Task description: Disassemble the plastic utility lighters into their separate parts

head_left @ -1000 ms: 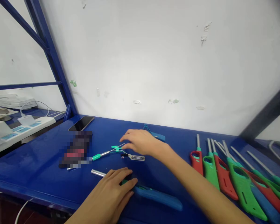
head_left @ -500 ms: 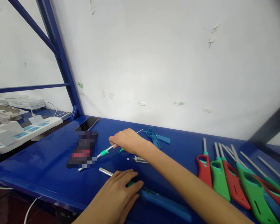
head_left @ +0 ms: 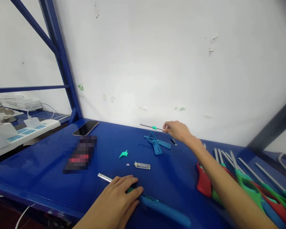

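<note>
1. Behind the bench stretches a white plastered wall [head_left: 133, 63] with torn, peeling patches.
2. Below it I see a glossy blue table [head_left: 81, 200], its far edge along the wall.
3. At the person's right, long-nosed lighters [head_left: 257, 194] with red, green and blue handles and metal barrels lie fanned out, partly behind the right forearm.
4. The left hand [head_left: 119, 194] lies palm down across a blue plastic lighter [head_left: 166, 208] on the near side of the table, fingers curved over it; how firmly it grips, I cannot tell. The silvery barrel pokes out past the knuckles.
5. The right hand [head_left: 177, 129] pinches one end of a thin metal rod with a green sleeve [head_left: 154, 127], near the table's far edge.
6. A black-screened phone [head_left: 86, 128] lies towards the far left corner.
7. Between the hands rest blue plastic shell pieces [head_left: 156, 148], one crossing the other.
8. Nearer the left hand are a clear narrow tank [head_left: 143, 165] and a small curved green trigger [head_left: 124, 154], apart.
9. Just below the right hand lies a little black piece [head_left: 173, 142].
</note>
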A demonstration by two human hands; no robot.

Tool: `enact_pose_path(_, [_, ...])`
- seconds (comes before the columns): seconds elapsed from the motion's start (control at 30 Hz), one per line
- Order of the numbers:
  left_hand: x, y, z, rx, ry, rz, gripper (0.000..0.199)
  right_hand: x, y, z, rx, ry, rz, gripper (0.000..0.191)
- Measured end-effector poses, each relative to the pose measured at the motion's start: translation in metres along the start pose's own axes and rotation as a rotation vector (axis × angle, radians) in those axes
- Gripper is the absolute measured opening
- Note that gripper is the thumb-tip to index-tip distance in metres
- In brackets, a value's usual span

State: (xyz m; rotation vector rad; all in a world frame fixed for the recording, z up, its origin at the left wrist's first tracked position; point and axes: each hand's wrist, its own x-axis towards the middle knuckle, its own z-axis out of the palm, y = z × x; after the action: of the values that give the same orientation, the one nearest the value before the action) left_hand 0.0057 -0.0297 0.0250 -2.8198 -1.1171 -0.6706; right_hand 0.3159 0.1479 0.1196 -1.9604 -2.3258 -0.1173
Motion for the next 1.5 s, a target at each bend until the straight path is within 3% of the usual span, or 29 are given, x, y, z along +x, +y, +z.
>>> enact_pose_path(0.13, [-0.002, -0.003, 0.004, 0.052, -0.048, 0.026, 0.039, -0.003, 0.032, 0.020, 0.013, -0.107, 0.122, 0.033])
enact_pose_path(0.3, [-0.001, -0.007, 0.006, 0.108, -0.081, 0.050, 0.043, -0.004, 0.035, 0.031, 0.039, -0.206, 0.126, 0.034])
enact_pose_path(0.43, [0.001, -0.006, 0.004, 0.124, -0.101, 0.053, 0.041, -0.006, 0.016, 0.009, 0.039, -0.192, 0.069, 0.033])
enact_pose_path(0.57, [0.001, -0.003, 0.002, 0.130, -0.116, 0.046, 0.040, -0.016, -0.029, -0.013, 0.141, -0.258, -0.149, 0.030])
enact_pose_path(0.7, [0.002, -0.001, 0.000, 0.126, -0.127, 0.049, 0.039, -0.031, -0.081, -0.007, 0.242, -0.448, -0.355, 0.034])
enact_pose_path(0.8, [0.003, -0.001, -0.001, 0.115, -0.136, 0.058, 0.040, -0.039, -0.105, 0.001, 0.240, -0.481, -0.417, 0.026])
enact_pose_path(0.93, [0.003, 0.000, -0.001, 0.099, -0.137, 0.051, 0.043, -0.042, -0.109, -0.008, 0.220, -0.451, -0.423, 0.021])
enact_pose_path(1.03, [0.003, 0.000, -0.001, 0.086, -0.138, 0.046, 0.043, -0.043, -0.100, -0.021, 0.157, -0.433, -0.306, 0.019])
enact_pose_path(1.13, [0.002, 0.000, -0.002, 0.079, -0.135, 0.040, 0.041, -0.044, -0.092, -0.027, 0.079, -0.502, -0.174, 0.017])
enact_pose_path(1.33, [0.000, 0.001, -0.002, 0.071, -0.134, 0.032, 0.040, -0.045, -0.098, -0.016, 0.182, -0.734, -0.192, 0.032])
enact_pose_path(1.5, [0.000, 0.002, -0.001, 0.069, -0.132, 0.010, 0.041, -0.045, -0.122, 0.002, 0.315, -0.626, -0.251, 0.038])
